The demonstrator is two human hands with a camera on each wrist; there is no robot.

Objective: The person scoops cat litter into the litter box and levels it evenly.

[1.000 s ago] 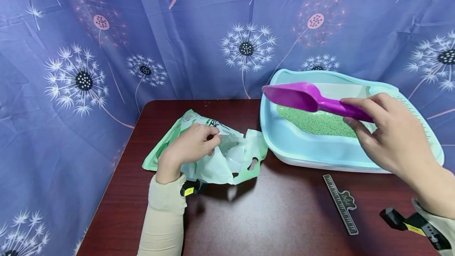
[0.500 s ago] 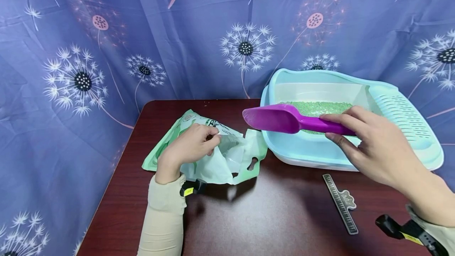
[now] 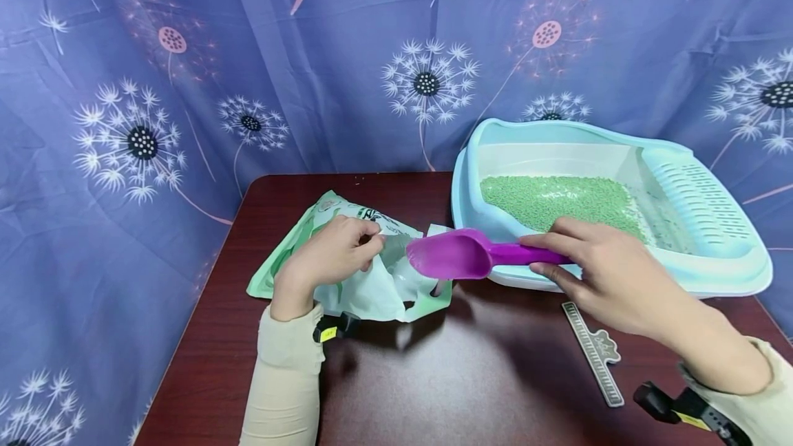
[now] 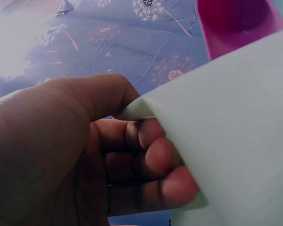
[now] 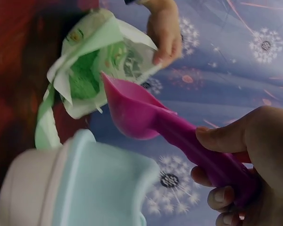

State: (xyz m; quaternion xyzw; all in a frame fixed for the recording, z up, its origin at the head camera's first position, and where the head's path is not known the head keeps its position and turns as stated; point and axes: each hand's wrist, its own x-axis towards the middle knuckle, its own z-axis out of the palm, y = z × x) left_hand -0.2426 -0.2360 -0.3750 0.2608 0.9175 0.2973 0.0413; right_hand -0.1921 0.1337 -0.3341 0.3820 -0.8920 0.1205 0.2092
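Note:
My right hand grips the handle of a purple scoop, whose bowl shows bare plastic inside. In the head view the bowl overlaps the open mouth of a pale green and white bag lying on the table. With thumb and curled fingers, my left hand pinches the edge of that bag, holding its mouth apart. Green pellets show inside it in the right wrist view. A light blue litter box with a layer of green pellets stands right of the bag.
On the dark wooden table, a flat bag clip lies in front of the litter box. Behind the table hangs a blue curtain with dandelion prints. The box's slotted step is on its right side.
My right hand has carried the scoop left and down, from over the litter box to the bag's mouth. My left hand keeps its hold on the bag's edge.

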